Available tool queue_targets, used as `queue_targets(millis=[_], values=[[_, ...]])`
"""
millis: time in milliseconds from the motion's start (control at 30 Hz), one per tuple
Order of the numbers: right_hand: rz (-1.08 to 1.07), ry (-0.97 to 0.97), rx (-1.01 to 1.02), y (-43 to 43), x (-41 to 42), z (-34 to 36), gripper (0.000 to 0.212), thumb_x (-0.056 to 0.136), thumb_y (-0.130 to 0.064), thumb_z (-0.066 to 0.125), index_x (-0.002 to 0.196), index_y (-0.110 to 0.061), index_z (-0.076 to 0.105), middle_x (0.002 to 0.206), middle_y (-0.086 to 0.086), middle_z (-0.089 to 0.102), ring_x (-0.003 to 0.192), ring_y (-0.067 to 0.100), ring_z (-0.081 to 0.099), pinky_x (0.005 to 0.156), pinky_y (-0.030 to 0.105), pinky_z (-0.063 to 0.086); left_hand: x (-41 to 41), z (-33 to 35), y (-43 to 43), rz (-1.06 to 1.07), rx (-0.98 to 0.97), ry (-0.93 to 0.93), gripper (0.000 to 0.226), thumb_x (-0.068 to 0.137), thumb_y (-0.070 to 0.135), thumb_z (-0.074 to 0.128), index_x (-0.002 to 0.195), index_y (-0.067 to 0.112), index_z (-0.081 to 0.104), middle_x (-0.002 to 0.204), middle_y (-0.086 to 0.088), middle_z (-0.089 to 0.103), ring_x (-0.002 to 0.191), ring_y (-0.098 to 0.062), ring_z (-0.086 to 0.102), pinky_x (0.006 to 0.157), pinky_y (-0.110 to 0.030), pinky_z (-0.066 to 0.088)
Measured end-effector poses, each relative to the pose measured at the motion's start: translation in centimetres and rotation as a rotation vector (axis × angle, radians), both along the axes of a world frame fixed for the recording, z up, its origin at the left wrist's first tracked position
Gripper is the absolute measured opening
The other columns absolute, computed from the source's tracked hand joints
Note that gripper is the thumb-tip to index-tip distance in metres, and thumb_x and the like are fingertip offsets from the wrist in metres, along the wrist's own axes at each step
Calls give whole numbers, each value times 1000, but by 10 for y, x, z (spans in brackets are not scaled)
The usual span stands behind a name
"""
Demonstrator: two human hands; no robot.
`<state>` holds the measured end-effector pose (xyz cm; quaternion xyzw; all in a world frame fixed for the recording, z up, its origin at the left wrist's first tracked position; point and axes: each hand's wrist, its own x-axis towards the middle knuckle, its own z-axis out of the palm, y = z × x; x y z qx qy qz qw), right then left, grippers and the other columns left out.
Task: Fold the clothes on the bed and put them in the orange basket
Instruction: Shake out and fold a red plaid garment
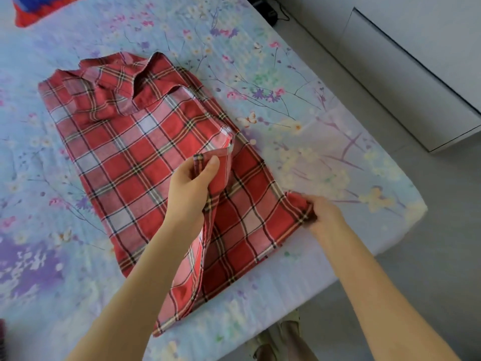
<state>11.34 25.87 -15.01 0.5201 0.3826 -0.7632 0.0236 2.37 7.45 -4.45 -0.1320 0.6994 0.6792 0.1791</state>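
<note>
Red plaid cotton collared shirt (145, 142) lay flat at centre frame on the floral light-blue bedsheet (325, 142), collar toward upper left. Left hand (191, 183) pinched a raised fold mid-shirt; right hand (325, 217) was clamped on the hem corner at right. No legible writing. Red-and-blue object (33, 9), upper left, cut off and blurred.

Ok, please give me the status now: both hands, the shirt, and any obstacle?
Left hand pinching a lifted flap of the red plaid shirt. Right hand gripping its right edge. Shirt flat on the bed, half folded. Nothing in the way; basket not in view.
</note>
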Motion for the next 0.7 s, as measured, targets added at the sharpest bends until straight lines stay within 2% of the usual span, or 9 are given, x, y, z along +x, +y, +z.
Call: queue_targets(millis=[100,200,267,367,433,500,533,600,700], values=[[40,246,561,-20,14,28,19,94,-7,52,77,0,58,61,4,51,58,12,46,52,25,39,1,7,-1,22,10,-3,10,90,19,62,92,12,68,93,-16,66,87,-30,61,91,-58,44],[111,-13,170,-37,42,13,37,96,-14,44,65,3,56,46,11,51,35,17,47,38,21,40,3,11,0,47,37,2,10,90,15,60,84,15,69,87,-12,67,84,-28,62,89,-56,46],[409,-323,-42,-40,56,-11,42,97,-18,41,59,-4,52,40,10,52,29,18,46,36,17,38,3,13,-2,63,55,10,12,90,14,60,83,16,69,89,-14,65,86,-29,60,91,-56,46],[836,-457,343,-37,56,-34,31,92,-20,51,67,-4,59,56,12,63,47,24,58,50,28,46,0,11,-7,74,68,26,10,92,12,58,86,13,67,84,-10,69,82,-26,65,86,-48,52],[733,-387,643,-30,41,-38,16,86,-16,57,81,-2,64,79,16,67,75,30,64,65,32,44,-2,6,-11,86,68,41,11,92,11,57,85,14,66,75,-2,71,71,-17,68,81,-43,55],[505,-369,627,-21,21,-38,30,79,-13,63,105,0,62,103,16,65,97,31,62,79,33,46,-5,-3,-15,92,46,39,10,92,13,58,84,15,65,76,-2,70,71,-18,68,81,-44,55],[387,-327,505,-17,12,-42,33,75,-12,65,106,1,61,102,17,65,94,31,64,78,33,51,-5,-7,-18,84,13,43,10,92,16,58,85,15,65,79,-4,69,74,-20,67,83,-46,55],[241,-213,289,-15,0,-44,4,77,0,61,79,0,64,71,17,67,60,27,68,55,31,55,-5,-20,-20,9,-136,95,10,92,22,59,85,16,63,83,-6,66,79,-22,62,85,-50,51],[286,36,720,-43,-10,-13,23,77,10,54,70,-9,66,68,6,66,65,21,63,68,30,52,4,-36,-16,-197,-364,163,27,91,28,57,88,2,58,78,-7,58,73,-18,53,76,-44,49]])
